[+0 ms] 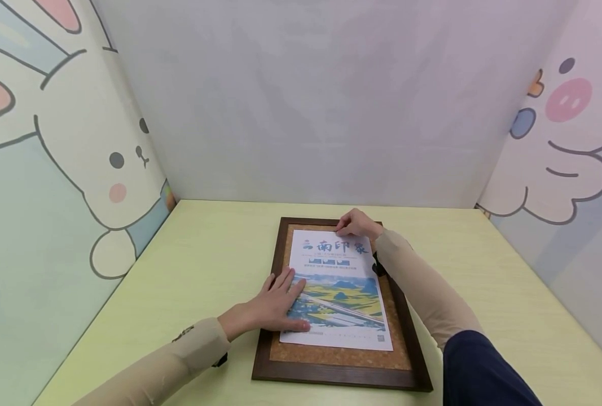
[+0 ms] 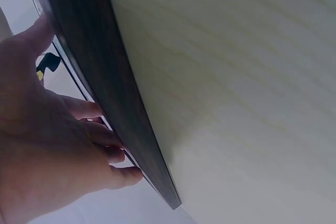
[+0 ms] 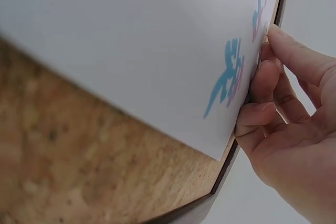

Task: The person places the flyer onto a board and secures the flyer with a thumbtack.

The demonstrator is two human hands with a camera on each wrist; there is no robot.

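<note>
A paper poster (image 1: 338, 304), printed with blue characters and a landscape, lies on a cork board (image 1: 398, 338) with a dark brown wooden frame (image 1: 341, 374). My left hand (image 1: 272, 307) rests on the poster's left side, fingers spread. In the left wrist view its fingers (image 2: 126, 176) reach over the frame's edge. At the poster's top edge, right of the middle, my right hand (image 1: 360, 224) pinches with thumb and forefinger. Seen from the right wrist, the other fingers (image 3: 257, 115) curl against that edge. Whether something small sits between the fingertips is hidden.
The board lies on a pale yellow-green table (image 1: 214, 254). A plain light wall (image 1: 321, 113) rises behind it. Side panels carry a cartoon rabbit (image 1: 97, 169) on the left and another cartoon animal (image 1: 559, 146) on the right.
</note>
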